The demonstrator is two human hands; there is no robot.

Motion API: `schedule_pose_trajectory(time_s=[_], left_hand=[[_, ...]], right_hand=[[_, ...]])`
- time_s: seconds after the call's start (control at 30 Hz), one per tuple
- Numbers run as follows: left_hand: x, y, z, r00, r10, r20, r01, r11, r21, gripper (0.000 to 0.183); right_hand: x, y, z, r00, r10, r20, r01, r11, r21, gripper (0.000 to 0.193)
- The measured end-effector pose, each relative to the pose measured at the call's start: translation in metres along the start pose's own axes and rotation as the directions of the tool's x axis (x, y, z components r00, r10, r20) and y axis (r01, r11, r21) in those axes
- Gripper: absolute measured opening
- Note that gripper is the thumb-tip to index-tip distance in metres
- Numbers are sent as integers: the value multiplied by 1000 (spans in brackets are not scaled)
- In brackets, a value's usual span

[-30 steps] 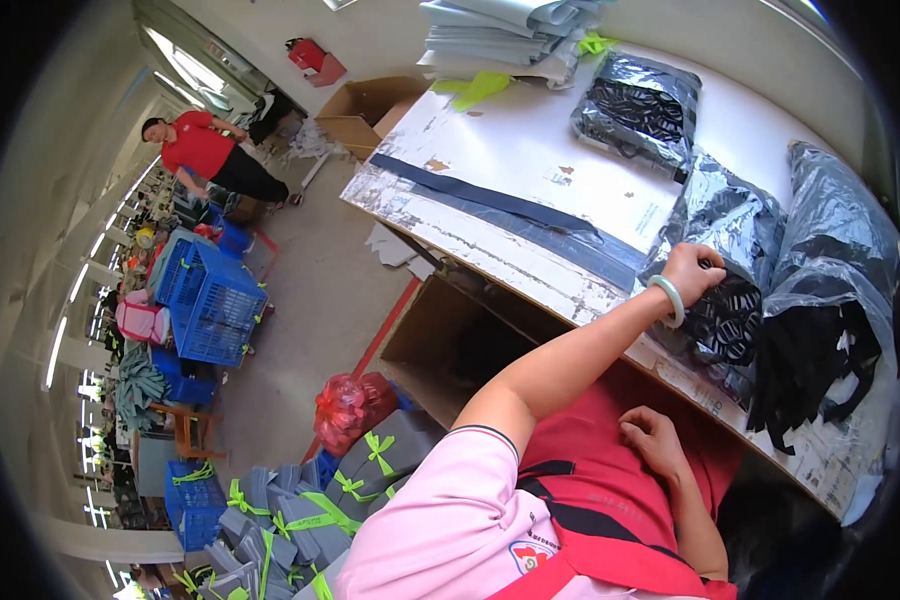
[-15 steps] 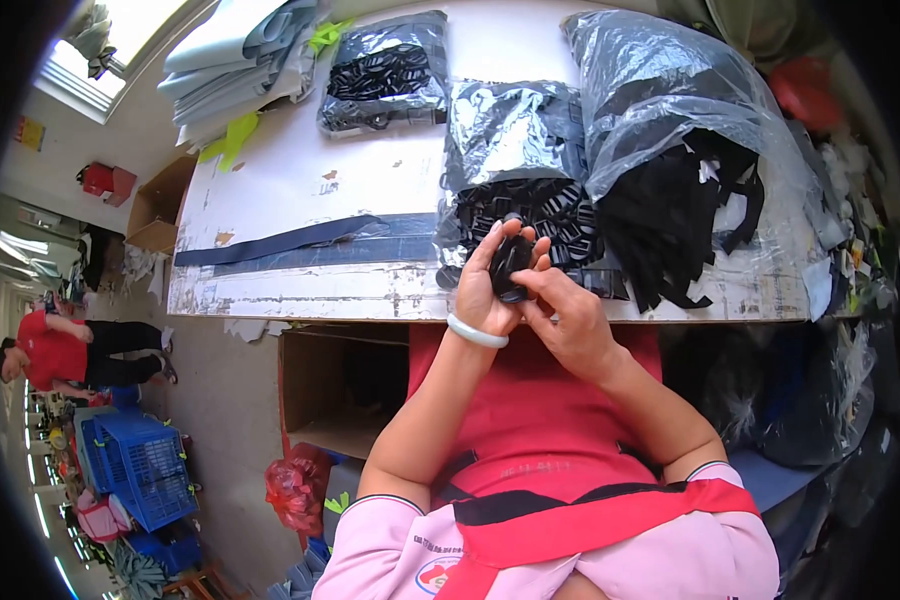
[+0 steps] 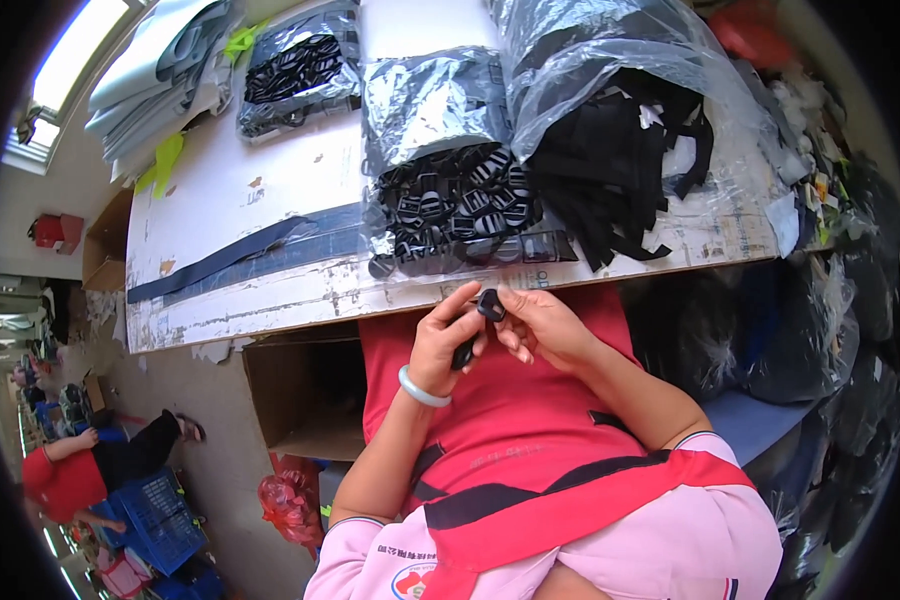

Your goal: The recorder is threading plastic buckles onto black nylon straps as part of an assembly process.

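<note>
L hand (image 3: 446, 345), 1 ea.: fingers curled on small blk pc. (image 3: 463, 354), thumb + index at blk buckle (image 3: 490, 304). R hand (image 3: 550, 328), 1 ea.: pinches same buckle, thumb + finger. Buckle loc.: betw. hands, near front edge of worktop (image 3: 260, 210). Chg. vs. 0.5 s ago: L palm, upturned then, now curls inward; buckle now up at fingertips. Clear bag (image 3: 435, 110) w/ loose buckles (image 3: 450, 205): on worktop, beyond hands.
</note>
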State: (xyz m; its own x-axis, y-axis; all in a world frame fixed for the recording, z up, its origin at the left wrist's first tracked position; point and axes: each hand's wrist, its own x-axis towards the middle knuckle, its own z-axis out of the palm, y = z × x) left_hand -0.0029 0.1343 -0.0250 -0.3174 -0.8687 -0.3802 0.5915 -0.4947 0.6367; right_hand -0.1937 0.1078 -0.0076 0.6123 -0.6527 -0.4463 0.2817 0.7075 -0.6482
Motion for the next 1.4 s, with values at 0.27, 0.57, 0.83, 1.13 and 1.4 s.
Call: schedule_pose_trajectory(time_s=[0.27,0.57,0.83,1.13,1.4], left_hand=[[1,3,-1,991,135,-2,-120,889,442,12],[8,-9,-10,999,-4,-46,22,919,394,10],[4,3,-4,989,126,-71,-77,877,474,12],[-1,8,1,956,292,-16,-189,660,727,9],[-5,-2,-10,965,254,-58,-184,823,538,12]], right_hand=[[-6,-3,-9,993,-102,-67,54,859,-510,39],[37,-100,-61,461,-836,297,-63,-364,-929,24],[33,-92,-34,224,-851,474,187,-440,-878,20],[1,-18,10,784,-595,179,341,171,-925,19],[3,-1,11,917,-385,-102,247,751,-612,18]])
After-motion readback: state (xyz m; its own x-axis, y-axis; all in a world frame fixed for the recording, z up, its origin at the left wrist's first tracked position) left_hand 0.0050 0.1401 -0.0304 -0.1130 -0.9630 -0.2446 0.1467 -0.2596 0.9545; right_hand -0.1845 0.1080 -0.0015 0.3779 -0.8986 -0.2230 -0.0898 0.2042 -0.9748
